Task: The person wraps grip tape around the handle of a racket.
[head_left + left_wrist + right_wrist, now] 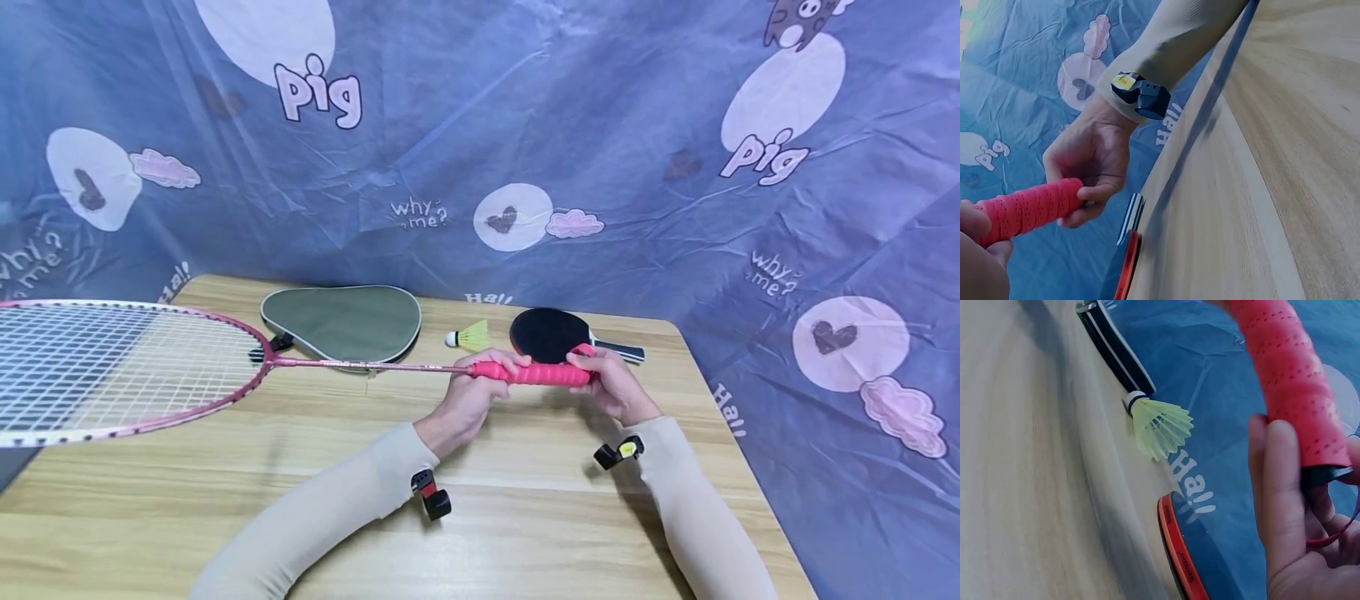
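A badminton racket point(386, 366) is held level above the table, its strung head reaching out of the head view on the left. Near the shaft end, my left hand point(467, 406) grips the pink wrapped handle point(536, 374), fingers and thumb around it. At the butt end my right hand point(618, 387) holds the handle with thumb and fingers. Perforated pink tape point(1300, 387) winds around the handle in overlapping turns. A thin red strip point(1335, 536) loops from the black butt into the right palm in the right wrist view.
On the wooden table point(525, 517), a green paddle case point(348, 321) lies at the back left. A yellow shuttlecock point(472, 336) sits between it and a black table tennis paddle point(547, 332). Blue printed cloth point(450, 125) hangs behind and at the sides.
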A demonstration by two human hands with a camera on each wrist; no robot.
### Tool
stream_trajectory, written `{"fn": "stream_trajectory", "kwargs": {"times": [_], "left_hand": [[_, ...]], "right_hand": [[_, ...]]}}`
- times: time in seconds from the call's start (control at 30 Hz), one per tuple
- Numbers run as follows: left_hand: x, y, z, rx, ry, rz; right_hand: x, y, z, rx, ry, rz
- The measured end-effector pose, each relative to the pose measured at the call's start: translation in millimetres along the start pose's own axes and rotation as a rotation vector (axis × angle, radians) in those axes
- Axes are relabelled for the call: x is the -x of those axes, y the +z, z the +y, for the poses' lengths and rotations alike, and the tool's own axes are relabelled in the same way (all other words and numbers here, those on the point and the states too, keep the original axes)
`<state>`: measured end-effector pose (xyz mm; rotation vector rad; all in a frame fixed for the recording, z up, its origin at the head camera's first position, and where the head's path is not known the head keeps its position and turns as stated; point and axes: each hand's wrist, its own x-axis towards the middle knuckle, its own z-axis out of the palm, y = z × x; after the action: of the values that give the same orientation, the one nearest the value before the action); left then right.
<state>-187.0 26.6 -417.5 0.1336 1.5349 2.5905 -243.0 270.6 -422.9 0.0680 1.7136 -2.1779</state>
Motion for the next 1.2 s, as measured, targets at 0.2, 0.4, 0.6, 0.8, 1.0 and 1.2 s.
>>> {"fn": "stream_trajectory", "kwargs": {"times": [0.2, 0.4, 0.6, 0.8, 1.0, 1.2], "left_hand": [[0.3, 5.1, 2.5, -0.068, 0.002, 0.093], [1.9, 6.3, 2.6, -0.050, -0.056, 0.180], [1.4, 0.8, -1.9, -0.062, -0.068, 0.226], [0.5, -2.4, -1.5, -0.098, -0.074, 0.224], [-0.4, -2.6, 0.0, -0.107, -0.069, 0.210], [-0.7, -3.3, 0.9, -0.122, -0.072, 0.193]], "right_hand": [[0.5, 8.5, 1.0, -0.105, -0.116, 0.020], [1.7, 10.7, 3.3, -0.171, -0.189, 0.042], [2.3, 6.1, 4.1, -0.154, -0.161, 0.024], [0.8, 1.4, 3.3, -0.115, -0.128, 0.002], [1.2, -4.4, -0.9, -0.097, -0.094, -0.083], [2.0, -9.8, -4.9, -0.086, -0.036, -0.147]]}}
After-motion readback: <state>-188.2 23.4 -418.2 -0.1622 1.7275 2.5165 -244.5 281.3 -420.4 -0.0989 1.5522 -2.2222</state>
